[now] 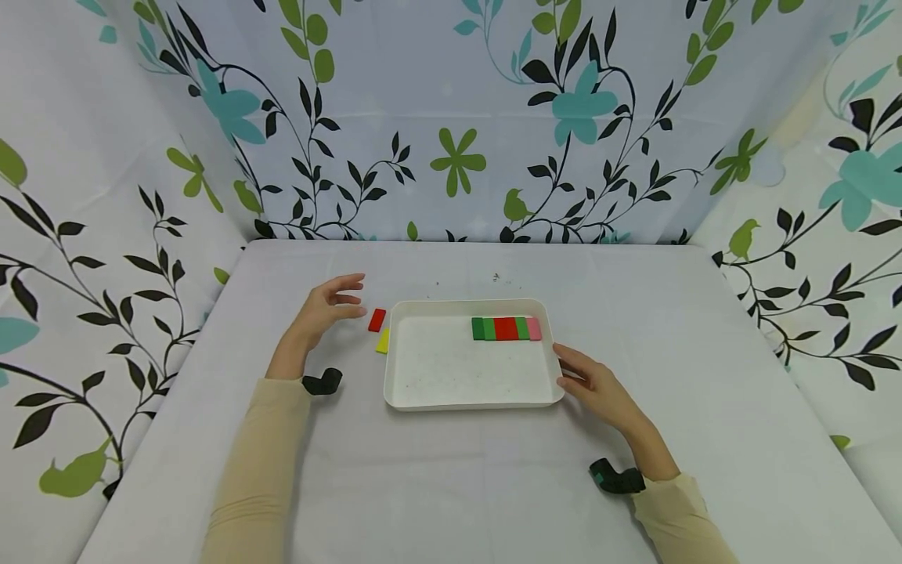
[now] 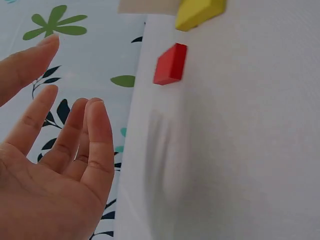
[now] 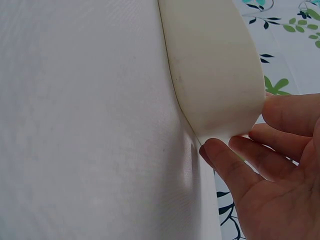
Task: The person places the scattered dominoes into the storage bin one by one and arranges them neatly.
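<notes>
My left hand (image 1: 328, 308) is held over the table left of the tray, its fingers loosely spread with nothing between them. Just right of its fingertips lies a red block (image 1: 377, 319), apart from the hand; the left wrist view shows this red block (image 2: 171, 65) too. A yellow block (image 1: 383, 341) lies close against the left side of the white tray (image 1: 465, 395). Fingertips and thumb of my right hand (image 1: 599, 392) touch the tray's right end from outside. Inside the tray, near its upper right, a row of green, red and pink blocks (image 1: 506, 329) lies side by side.
Black wrist devices (image 1: 322, 382) sit on both wrists. A white cloth (image 1: 437, 486) covers the table. Leaf-patterned curtains (image 1: 423, 86) stand at the back and both sides. Small dark specks (image 1: 496, 276) lie behind the tray.
</notes>
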A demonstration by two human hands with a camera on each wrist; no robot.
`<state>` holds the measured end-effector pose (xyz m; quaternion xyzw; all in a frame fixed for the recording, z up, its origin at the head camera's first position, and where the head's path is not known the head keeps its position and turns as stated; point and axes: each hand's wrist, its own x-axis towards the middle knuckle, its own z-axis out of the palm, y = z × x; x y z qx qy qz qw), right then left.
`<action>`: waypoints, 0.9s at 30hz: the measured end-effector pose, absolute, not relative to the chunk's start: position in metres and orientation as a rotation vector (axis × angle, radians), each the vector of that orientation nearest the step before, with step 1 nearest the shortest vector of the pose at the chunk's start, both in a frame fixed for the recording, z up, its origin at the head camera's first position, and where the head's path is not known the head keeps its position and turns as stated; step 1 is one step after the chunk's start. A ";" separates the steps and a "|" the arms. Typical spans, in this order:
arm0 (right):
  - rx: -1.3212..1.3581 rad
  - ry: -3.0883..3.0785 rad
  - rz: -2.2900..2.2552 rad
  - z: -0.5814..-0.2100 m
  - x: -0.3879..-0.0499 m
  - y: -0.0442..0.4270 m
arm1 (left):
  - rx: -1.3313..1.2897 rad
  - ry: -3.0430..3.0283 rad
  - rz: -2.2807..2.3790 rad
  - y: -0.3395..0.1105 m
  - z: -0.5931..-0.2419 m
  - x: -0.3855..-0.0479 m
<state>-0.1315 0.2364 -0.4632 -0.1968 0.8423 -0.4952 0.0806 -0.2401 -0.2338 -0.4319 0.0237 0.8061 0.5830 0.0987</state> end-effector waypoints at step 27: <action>-0.612 2.536 -1.476 -0.461 -0.128 0.235 | 0.050 2.490 1.500 -0.230 -0.474 -0.243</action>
